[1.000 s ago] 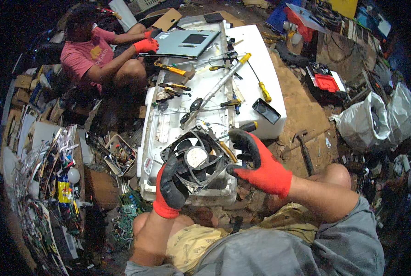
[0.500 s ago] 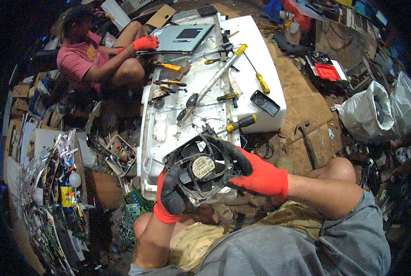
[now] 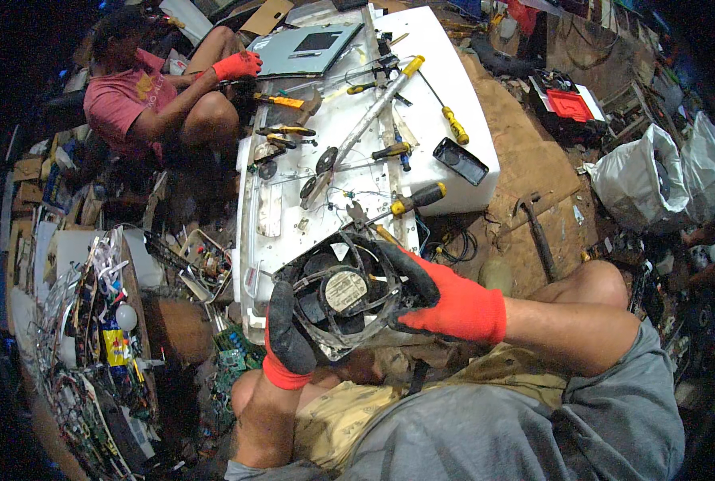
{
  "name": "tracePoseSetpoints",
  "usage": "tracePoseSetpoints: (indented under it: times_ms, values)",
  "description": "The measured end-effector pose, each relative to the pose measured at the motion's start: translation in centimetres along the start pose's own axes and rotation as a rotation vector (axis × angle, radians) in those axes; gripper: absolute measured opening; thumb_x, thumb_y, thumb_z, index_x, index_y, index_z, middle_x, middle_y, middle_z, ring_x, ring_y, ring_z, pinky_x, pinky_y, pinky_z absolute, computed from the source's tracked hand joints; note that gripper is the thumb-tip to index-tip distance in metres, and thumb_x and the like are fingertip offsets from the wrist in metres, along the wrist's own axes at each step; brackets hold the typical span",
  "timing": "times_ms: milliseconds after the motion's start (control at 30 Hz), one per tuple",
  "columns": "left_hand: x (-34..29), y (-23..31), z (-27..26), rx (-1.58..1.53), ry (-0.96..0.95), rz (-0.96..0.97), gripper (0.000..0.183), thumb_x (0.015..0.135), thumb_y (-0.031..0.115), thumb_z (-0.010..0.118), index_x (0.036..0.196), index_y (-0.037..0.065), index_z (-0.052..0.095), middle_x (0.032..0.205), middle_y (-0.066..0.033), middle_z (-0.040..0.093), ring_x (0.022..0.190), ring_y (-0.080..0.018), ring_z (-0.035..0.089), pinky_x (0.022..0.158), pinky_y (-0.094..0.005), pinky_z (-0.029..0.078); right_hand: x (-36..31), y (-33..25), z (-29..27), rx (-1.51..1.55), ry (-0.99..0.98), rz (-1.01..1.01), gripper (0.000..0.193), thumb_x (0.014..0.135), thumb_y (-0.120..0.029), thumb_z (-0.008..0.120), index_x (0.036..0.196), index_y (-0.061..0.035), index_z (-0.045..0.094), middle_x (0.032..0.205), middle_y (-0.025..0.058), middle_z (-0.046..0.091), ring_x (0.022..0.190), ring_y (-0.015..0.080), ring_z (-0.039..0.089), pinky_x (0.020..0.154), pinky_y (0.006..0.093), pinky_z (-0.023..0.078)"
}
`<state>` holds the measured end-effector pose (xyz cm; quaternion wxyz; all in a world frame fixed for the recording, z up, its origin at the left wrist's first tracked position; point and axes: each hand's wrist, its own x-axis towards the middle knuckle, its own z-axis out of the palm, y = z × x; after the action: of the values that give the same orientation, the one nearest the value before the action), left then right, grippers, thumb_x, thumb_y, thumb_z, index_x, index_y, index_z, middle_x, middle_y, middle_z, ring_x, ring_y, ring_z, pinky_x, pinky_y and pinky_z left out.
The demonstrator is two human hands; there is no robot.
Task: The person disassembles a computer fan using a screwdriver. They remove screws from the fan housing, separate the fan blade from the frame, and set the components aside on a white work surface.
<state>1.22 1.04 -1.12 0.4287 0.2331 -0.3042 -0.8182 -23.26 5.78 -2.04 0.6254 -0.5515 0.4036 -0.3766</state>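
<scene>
A dark, dusty cooling fan with a square frame and a round pale label on its hub is held up between my two gloved hands. My left hand, in a red glove with a black palm, grips the left side of the frame. On the opposite side, my right hand in a matching glove has its fingers wrapped round the frame edge. Just beyond the fan, a yellow-and-black screwdriver and pliers lie on the white work surface.
Across the surface, a person in a pink shirt rests a red-gloved hand at a flat grey panel. Several screwdrivers, a hammer and a black plastic case lie about. White sacks stand right; scrap wiring heaps left.
The fan has turned slightly in my hands and shifted a little left. My view has moved a little, so the surroundings sit slightly higher. The grip of both hands stays on the frame.
</scene>
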Motion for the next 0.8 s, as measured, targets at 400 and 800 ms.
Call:
tracePoseSetpoints:
  times_ms: [400, 800]
  values:
    - [0.1, -0.2, -0.1, 0.041, 0.082, -0.007, 0.065, 0.104, 0.047, 0.046, 0.155, 0.011, 0.031, 0.150, -0.0136, 0.047, 0.133, -0.0300, 0.050, 0.112, -0.0488, 0.043, -0.2, -0.7, 0.3, 0.038, -0.004, 0.005, 0.101, 0.077, -0.010, 0.078, 0.157, 0.0017, 0.017, 0.153, 0.0202, 0.041, 0.140, 0.0255, 0.041, 0.117, 0.0368, 0.032]
    - [-0.9, 0.7, -3.1, 0.336, 0.273, 0.104, 0.053, 0.104, 0.039, 0.049, 0.147, 0.008, 0.042, 0.133, -0.0076, 0.056, 0.116, -0.0212, 0.058, 0.101, -0.0377, 0.047, -0.2, 0.9, -1.0, 0.459, -0.174, 0.244, 0.072, 0.101, -0.049, 0.053, 0.155, -0.0047, 0.033, 0.102, 0.0059, 0.066, 0.083, 0.0124, 0.063, 0.070, 0.0300, 0.051]
